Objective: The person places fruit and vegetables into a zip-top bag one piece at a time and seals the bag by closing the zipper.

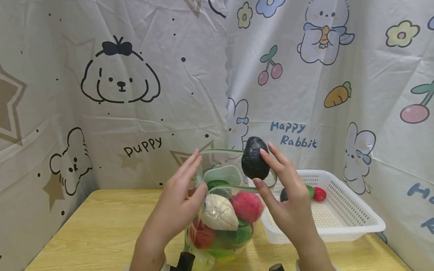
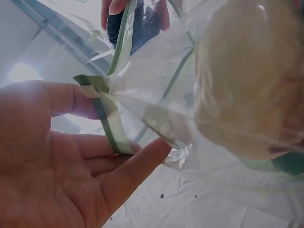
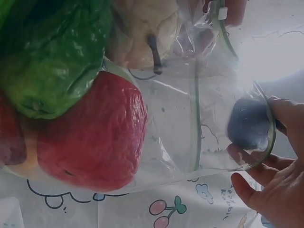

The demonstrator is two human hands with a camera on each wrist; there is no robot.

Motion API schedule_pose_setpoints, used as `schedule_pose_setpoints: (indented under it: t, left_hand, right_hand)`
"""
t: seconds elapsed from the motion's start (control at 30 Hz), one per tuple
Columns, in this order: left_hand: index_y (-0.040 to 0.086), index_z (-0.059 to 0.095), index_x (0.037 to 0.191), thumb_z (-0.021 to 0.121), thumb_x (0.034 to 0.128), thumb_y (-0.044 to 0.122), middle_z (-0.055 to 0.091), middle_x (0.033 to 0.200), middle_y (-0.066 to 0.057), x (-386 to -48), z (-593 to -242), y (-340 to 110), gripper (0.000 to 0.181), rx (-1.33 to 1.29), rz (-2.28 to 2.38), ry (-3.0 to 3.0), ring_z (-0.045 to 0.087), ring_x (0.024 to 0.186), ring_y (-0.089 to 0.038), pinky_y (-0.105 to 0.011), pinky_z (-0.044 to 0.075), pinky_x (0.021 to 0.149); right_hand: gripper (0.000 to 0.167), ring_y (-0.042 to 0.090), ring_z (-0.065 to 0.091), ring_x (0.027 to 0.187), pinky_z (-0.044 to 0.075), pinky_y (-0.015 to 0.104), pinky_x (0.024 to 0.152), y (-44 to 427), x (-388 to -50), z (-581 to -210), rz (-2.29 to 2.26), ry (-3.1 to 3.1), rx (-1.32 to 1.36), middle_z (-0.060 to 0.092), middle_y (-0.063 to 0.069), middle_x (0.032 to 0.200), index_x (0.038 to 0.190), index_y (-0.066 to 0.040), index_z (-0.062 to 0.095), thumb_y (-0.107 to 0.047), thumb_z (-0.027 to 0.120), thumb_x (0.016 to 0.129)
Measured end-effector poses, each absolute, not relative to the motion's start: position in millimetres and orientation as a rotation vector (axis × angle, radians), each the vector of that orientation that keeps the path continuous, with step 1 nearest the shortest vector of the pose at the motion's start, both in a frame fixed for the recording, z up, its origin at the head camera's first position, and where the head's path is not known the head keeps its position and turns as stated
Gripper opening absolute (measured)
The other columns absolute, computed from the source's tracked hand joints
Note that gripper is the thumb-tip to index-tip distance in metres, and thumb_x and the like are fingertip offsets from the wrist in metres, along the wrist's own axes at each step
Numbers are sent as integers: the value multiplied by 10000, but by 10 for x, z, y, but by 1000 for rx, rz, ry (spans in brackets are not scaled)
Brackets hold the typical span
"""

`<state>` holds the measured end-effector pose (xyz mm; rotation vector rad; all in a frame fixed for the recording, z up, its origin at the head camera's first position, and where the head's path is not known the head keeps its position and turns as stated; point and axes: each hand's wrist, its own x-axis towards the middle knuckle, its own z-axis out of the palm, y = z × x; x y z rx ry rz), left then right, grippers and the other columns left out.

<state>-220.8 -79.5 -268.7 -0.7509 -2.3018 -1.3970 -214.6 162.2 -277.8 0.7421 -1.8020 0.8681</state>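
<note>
In the head view, a clear zip bag (image 1: 222, 248) with a green-edged mouth stands full of play fruit and vegetables. Through its film I see a cream-coloured fruit (image 1: 219, 212), a pinkish-red fruit (image 1: 248, 206), a red piece (image 1: 201, 234) and green pieces (image 1: 237, 234). At the bag's left end, my left hand (image 1: 179, 199) pinches the green rim between thumb and fingers. My right hand (image 1: 288, 186) holds a black avocado (image 1: 255, 158) by thumb and fingertips at the right of the bag's mouth. The right wrist view shows that avocado (image 3: 248, 123) behind clear film.
A white perforated basket (image 1: 352, 222) stands behind the right hand. In it lie a red piece (image 1: 319, 194), a green piece (image 1: 310, 191) and a dark piece (image 1: 283, 195), partly hidden. Printed curtains (image 1: 190, 94) border the wooden table (image 1: 112, 226).
</note>
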Motion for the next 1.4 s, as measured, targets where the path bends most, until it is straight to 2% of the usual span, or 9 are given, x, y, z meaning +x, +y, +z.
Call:
schedule_pose_setpoints:
  t: [0.17, 0.43, 0.57, 0.7, 0.93, 1.1, 1.33, 1.37, 1.4]
  left_hand:
    - [5, 333, 1563, 559, 1017, 145, 201, 1676, -13, -2279, -2708, -784, 608, -689, -1394, -2274, 276, 1505, -273, -257, 577, 815]
    - [11, 362, 1554, 553, 1030, 192, 247, 1667, -18, -2355, -2727, -865, 587, -571, -1375, -2256, 490, 1346, -273, -238, 529, 642]
    - [14, 349, 1560, 547, 1048, 261, 246, 1666, -24, -2376, -2721, -886, 602, -526, -1384, -2262, 445, 1400, -305, -374, 589, 861]
    - [15, 346, 1562, 527, 1056, 384, 241, 1667, -38, -2375, -2704, -892, 652, -503, -1406, -2270, 315, 1491, -329, -490, 478, 1047]
    - [21, 358, 1560, 549, 1029, 474, 259, 1660, -13, -2388, -2682, -915, 723, -420, -1426, -2289, 383, 1455, -320, -452, 538, 986]
    - [8, 375, 1550, 573, 1021, 458, 276, 1653, -13, -2399, -2648, -982, 722, -367, -1427, -2289, 321, 1490, -301, -461, 518, 1011]
    - [30, 394, 1547, 612, 1018, 366, 287, 1648, 31, -2392, -2649, -1050, 664, -292, -1438, -2290, 336, 1481, -288, -472, 530, 998]
    - [25, 396, 1545, 617, 1017, 345, 286, 1648, 35, -2389, -2661, -1050, 654, -289, -1451, -2290, 331, 1484, -288, -466, 531, 999]
    - [19, 396, 1543, 621, 1017, 323, 283, 1648, 36, -2386, -2679, -1048, 648, -288, -1470, -2290, 326, 1487, -289, -459, 532, 997]
  right_hand:
    - [416, 235, 541, 1345, 365, 258, 1153, 1650, -2137, -2780, 816, -1835, 765, 433, 75, 1580, 1393, -100, 629, -292, 620, 1025]
    - [363, 221, 603, 1255, 396, 266, 1126, 1787, -2118, -2713, 812, -1787, 750, 492, 91, 1528, 1314, -60, 678, -51, 639, 953]
    - [365, 174, 574, 1290, 373, 308, 1157, 1906, -2127, -2695, 782, -1774, 721, 516, 107, 1503, 1300, -39, 679, -25, 624, 940]
    - [366, 199, 542, 1331, 372, 297, 1156, 2006, -2140, -2694, 774, -1772, 683, 529, 118, 1488, 1293, -26, 679, -11, 619, 932]
    - [379, 201, 534, 1337, 382, 247, 1131, 2111, -2171, -2695, 758, -1782, 634, 551, 114, 1463, 1306, -33, 675, -23, 625, 931]
    - [410, 297, 510, 1357, 357, 231, 1134, 2172, -2205, -2702, 736, -1843, 561, 552, 101, 1464, 1333, -70, 666, -20, 633, 927]
    - [436, 369, 541, 1283, 351, 70, 1008, 2319, -2197, -2747, 748, -1970, 422, 540, 75, 1471, 1363, -123, 651, -5, 640, 943]
    - [435, 369, 551, 1262, 396, 56, 932, 2341, -2190, -2761, 746, -1990, 410, 543, 81, 1467, 1364, -122, 650, -8, 638, 944]
    - [434, 381, 545, 1270, 432, 114, 954, 2359, -2182, -2778, 745, -2015, 404, 546, 95, 1461, 1364, -118, 648, -10, 639, 944]
